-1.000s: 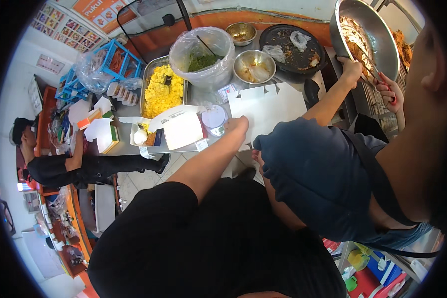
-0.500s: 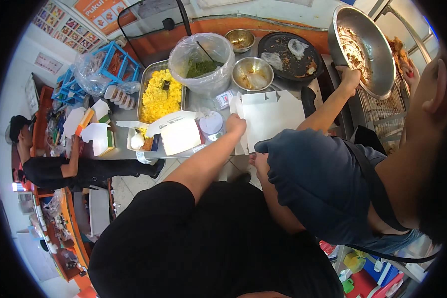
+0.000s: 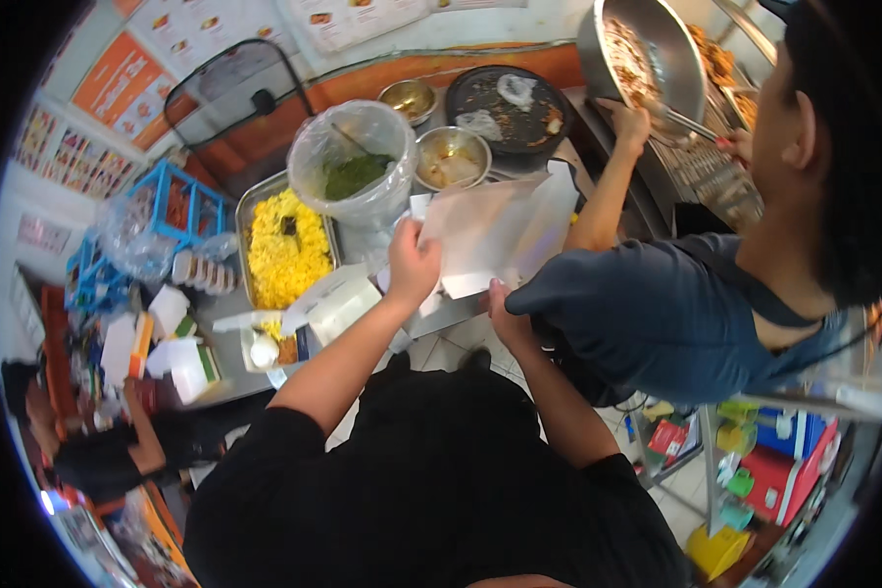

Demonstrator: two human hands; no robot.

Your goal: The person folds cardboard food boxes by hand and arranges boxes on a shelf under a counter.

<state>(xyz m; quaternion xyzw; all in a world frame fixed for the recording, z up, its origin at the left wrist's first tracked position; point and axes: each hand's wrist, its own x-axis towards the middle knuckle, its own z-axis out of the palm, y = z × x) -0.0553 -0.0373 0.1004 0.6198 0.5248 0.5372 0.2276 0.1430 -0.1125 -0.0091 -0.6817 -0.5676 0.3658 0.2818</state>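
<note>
A white cardboard food box (image 3: pixel 495 235), partly unfolded with its panels raised, is between my two hands at the table's near edge. My left hand (image 3: pixel 415 263) is closed on its left side. My right hand (image 3: pixel 507 314) pinches its near right edge, the fingertips partly hidden. Left of my left hand stands another open white box (image 3: pixel 341 304); beside it an open container holds a whole egg (image 3: pixel 264 350) and yellow rice. Beyond the box are a steel bowl (image 3: pixel 453 159) with some liquid and a plastic-lined tub (image 3: pixel 309 167) of green paste.
A metal tray (image 3: pixel 333 240) of yellow rice lies at the left, near blue plastic baskets (image 3: pixel 171 201). A black round pan (image 3: pixel 508 118) stands at the back. Close on my right, a co-worker (image 3: pixel 647 304) tilts a large steel bowl (image 3: pixel 691 64). Another person (image 3: pixel 98 441) works at far left.
The box's panels have come up from lying flatter, and my right hand now shows at its near edge. A long metal utensil now reaches into the co-worker's bowl. The whole view has shifted.
</note>
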